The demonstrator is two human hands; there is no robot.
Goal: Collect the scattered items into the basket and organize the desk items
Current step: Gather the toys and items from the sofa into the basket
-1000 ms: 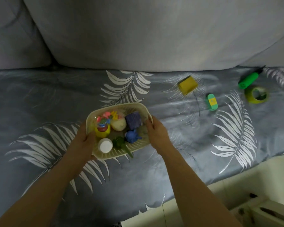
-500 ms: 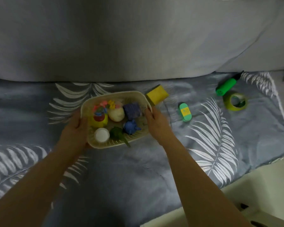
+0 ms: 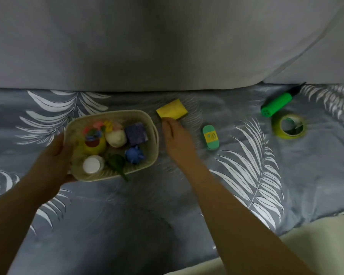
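Your left hand (image 3: 52, 161) gripped the basket (image 3: 147, 124) by its left rim on the bed (image 3: 127, 215). Your right hand (image 3: 177, 139) lay open with relaxed fingers, fingertips just beside the yellow block (image 3: 172, 110).

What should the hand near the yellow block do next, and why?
Probably grip the yellow block and drop it into the basket. The right hand is open just below it, the left hand steadies the basket, and the block lies closest.
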